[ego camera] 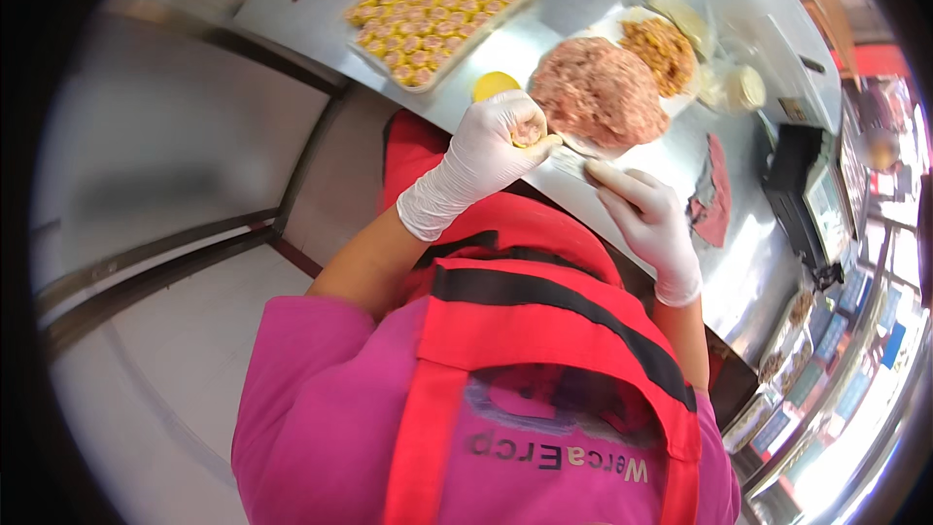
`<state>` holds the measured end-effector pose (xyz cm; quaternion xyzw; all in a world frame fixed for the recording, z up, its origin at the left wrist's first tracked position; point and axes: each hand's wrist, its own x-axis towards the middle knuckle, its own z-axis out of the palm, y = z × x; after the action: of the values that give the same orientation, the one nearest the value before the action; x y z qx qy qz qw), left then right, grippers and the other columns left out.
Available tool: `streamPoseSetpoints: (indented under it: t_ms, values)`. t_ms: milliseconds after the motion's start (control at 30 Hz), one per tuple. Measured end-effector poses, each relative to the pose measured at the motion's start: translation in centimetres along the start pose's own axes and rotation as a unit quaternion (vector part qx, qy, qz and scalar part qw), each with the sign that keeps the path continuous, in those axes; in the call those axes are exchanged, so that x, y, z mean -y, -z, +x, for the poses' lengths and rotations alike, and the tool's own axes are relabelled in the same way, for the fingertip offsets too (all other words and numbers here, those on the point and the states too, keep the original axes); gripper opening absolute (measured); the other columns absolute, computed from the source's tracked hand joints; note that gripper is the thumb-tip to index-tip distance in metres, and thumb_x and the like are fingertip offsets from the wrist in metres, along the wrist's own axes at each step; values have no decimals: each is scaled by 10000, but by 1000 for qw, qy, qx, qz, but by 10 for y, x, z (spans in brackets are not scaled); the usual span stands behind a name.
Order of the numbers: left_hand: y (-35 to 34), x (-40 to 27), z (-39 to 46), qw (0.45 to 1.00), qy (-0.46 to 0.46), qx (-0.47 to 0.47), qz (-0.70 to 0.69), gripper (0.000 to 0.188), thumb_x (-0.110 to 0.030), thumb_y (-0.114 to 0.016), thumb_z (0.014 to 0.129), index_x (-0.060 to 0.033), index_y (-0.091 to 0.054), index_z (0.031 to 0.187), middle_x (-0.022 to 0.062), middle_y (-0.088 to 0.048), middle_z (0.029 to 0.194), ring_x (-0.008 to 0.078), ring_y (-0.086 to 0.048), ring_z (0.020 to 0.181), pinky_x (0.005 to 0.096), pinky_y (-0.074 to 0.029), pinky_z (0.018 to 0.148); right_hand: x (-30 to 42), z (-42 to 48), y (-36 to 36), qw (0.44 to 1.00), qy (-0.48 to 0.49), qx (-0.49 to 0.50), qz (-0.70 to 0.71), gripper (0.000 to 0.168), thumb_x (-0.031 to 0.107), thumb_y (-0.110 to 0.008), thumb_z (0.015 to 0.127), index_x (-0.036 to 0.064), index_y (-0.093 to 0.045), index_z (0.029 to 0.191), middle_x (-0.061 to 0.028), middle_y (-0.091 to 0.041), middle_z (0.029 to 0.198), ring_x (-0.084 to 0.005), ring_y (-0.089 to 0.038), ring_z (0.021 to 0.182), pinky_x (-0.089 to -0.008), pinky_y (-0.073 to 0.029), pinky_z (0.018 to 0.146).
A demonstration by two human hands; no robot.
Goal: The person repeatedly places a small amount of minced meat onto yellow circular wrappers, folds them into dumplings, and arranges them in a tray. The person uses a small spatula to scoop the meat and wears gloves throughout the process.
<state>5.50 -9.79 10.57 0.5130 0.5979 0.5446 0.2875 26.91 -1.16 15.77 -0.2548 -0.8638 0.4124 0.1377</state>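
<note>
My left hand [487, 149], in a white glove, curls around a small open-topped dumpling [526, 133] with a yellow wrapper and pink minced meat showing at its top. Just beyond its knuckles is a round yellow wrapper [497, 84]; whether it lies on the table or is stacked cannot be told. My right hand [643, 213], gloved too, grips a pale flat spatula-like tool [568, 162], whose tip points towards the left hand. Beyond both hands a large mound of minced meat [601, 91] rests on a white plate [685, 103], beside an orange-brown chopped filling [660, 55].
A tray [430, 87] full of yellow-wrapped dumplings stands at the back left of the steel table [291, 14]. Pink cloths [713, 197] lie at right and far left. Plastic bags [743, 90], a translucent box [794, 51] and a black device [798, 189] stand at right.
</note>
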Motion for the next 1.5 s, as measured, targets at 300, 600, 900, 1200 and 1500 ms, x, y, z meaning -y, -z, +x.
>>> streamPoseSetpoints:
  t_ms: [300,600,900,1200,1500]
  values:
    - [157,108,9,757,209,-322,-528,200,2,-507,858,41,-510,1054,169,-571,1040,326,-593,982,412,-510,876,-60,-45,-11,977,-141,-99,129,315,-22,-566,879,-25,-600,1192,-95,-663,1110,-138,-608,995,-256,-439,902]
    - [220,170,52,926,108,-269,241,312,-29,-673,709,-6,-635,1018,94,-628,1006,179,-592,971,296,-459,864,-43,-30,-17,984,-147,-20,101,321,7,-571,893,-25,-586,1212,-93,-653,1136,-127,-590,1022,-248,-435,900]
    - [226,168,76,845,222,-141,465,207,-297,-682,681,-197,-688,862,27,-664,961,253,-608,948,434,-372,825,-48,-27,-21,981,-150,-55,106,307,-23,-561,870,-26,-611,1173,-126,-687,1012,-151,-631,926,-264,-465,834]
    - [227,156,88,799,274,-45,534,246,-301,-698,703,-191,-698,924,1,-698,842,190,-638,888,431,-312,900,-51,-20,-17,980,-181,-6,82,336,-5,-569,881,-32,-580,1216,-76,-655,1117,-106,-583,966,-232,-436,870]
    - [218,138,93,779,304,-14,549,204,-295,-631,772,-157,-673,916,62,-688,955,248,-625,982,589,-211,1027,-54,-23,-18,983,-162,-42,78,316,-11,-555,868,-16,-611,1180,-118,-690,1000,-136,-627,898,-258,-466,818]
